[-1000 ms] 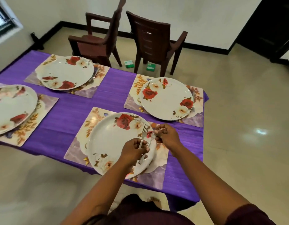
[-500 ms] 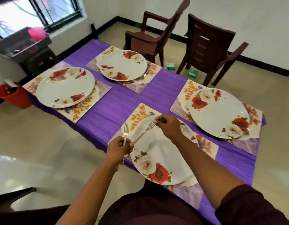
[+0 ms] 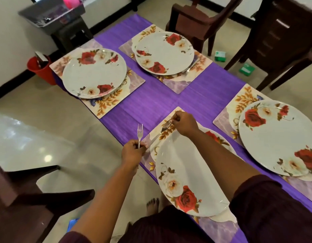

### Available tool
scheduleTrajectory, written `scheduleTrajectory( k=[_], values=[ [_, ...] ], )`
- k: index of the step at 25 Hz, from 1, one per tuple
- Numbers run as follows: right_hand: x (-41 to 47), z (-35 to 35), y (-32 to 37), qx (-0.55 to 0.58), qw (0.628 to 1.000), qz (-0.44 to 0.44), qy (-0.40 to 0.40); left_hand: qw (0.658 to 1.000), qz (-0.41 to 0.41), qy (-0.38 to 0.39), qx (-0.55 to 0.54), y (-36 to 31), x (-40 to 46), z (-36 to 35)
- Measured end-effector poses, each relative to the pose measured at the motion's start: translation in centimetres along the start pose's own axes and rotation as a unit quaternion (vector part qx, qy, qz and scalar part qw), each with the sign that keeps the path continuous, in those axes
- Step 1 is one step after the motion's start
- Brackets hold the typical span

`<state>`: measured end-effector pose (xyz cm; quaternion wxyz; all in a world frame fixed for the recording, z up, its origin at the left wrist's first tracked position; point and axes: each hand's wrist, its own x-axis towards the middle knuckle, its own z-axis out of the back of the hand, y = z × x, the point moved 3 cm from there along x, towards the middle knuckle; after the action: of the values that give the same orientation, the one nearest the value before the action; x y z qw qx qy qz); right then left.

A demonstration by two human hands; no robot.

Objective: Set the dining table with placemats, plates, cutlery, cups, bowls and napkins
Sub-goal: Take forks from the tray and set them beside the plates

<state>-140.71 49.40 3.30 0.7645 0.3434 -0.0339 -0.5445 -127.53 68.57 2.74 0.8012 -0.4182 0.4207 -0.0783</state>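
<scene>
Several floral plates sit on floral placemats across the purple table (image 3: 162, 104). My left hand (image 3: 132, 152) grips an upright fork (image 3: 139, 134) by its handle, just off the table's near edge. My right hand (image 3: 184, 124) pinches the tine end of a second fork (image 3: 161, 131), which slants over the near placemat (image 3: 166, 125) beside the closest plate (image 3: 185, 172). Its handle end reaches down to my left hand. Another fork (image 3: 191, 66) lies beside the far plate (image 3: 163, 52).
Two dark wooden chairs (image 3: 195, 20) stand beyond the table, another chair (image 3: 20, 195) at my lower left. A red bucket (image 3: 42, 69) and a stool holding a grey tray (image 3: 53, 12) stand at the table's far left end. Small green boxes (image 3: 220, 56) lie on the floor.
The view has swung left and closer over the table. My right hand has carried the second fork's tines out over the near placemat's corner, while my left hand keeps the upright fork.
</scene>
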Motion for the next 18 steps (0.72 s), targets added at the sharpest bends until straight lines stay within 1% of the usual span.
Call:
scheduleTrajectory(
  k=[3, 6, 12, 15, 18],
  values=[
    [0.5, -0.4, -1.6, -0.039, 0.999, -0.02, 0.022, 1.0, 0.001, -0.012, 0.021, 0.4, 0.0, -0.9],
    [0.8, -0.8, -2.5, -0.07, 0.997, -0.017, 0.031, 0.999, 0.011, -0.031, 0.039, 0.7, -0.3, -1.4],
    [0.9, -1.1, -2.7, -0.069, 0.997, -0.018, 0.028, 0.996, 0.032, -0.049, 0.06, 0.9, -0.9, -2.1],
    [1.0, -1.2, -2.7, -0.075, 0.996, -0.021, 0.033, 0.997, 0.037, -0.045, 0.051, 1.0, -1.2, -2.3],
    [1.0, -1.3, -2.8, -0.077, 0.996, -0.025, 0.03, 0.998, 0.051, -0.028, 0.013, 1.3, -1.4, -2.6]
  ],
)
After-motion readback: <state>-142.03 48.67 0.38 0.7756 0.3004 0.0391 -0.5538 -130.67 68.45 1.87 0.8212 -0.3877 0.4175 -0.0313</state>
